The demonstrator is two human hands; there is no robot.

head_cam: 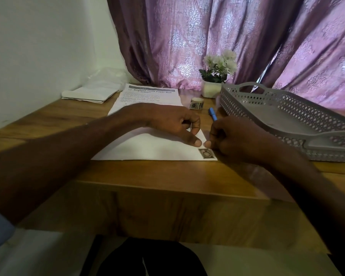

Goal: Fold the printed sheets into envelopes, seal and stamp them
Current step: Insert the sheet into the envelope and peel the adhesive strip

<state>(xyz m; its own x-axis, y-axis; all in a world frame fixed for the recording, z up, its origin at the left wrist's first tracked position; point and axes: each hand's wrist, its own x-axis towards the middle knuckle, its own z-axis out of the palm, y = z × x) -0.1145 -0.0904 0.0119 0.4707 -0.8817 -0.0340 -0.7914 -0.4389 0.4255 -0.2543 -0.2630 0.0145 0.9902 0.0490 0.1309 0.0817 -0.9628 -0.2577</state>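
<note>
A white envelope (147, 148) lies flat near the front of the wooden table (167, 176). A dark stamp (206, 153) is stuck on its near right corner. My left hand (173, 122) rests on the envelope with curled fingers, its thumb pressing the paper just above the stamp. My right hand (233, 136) sits at the envelope's right edge in a loose fist, its thumb tip touching the paper beside the left thumb. A stack of printed sheets (147, 96) lies behind my left hand. The stamp roll (197, 103) stands to the right of the sheets.
A blue pen (213, 114) lies behind my right hand. A grey perforated tray (287, 116) fills the right side of the table. A white pot of flowers (215, 80) stands at the back by the purple curtain. Spare white envelopes (90, 92) lie at the back left.
</note>
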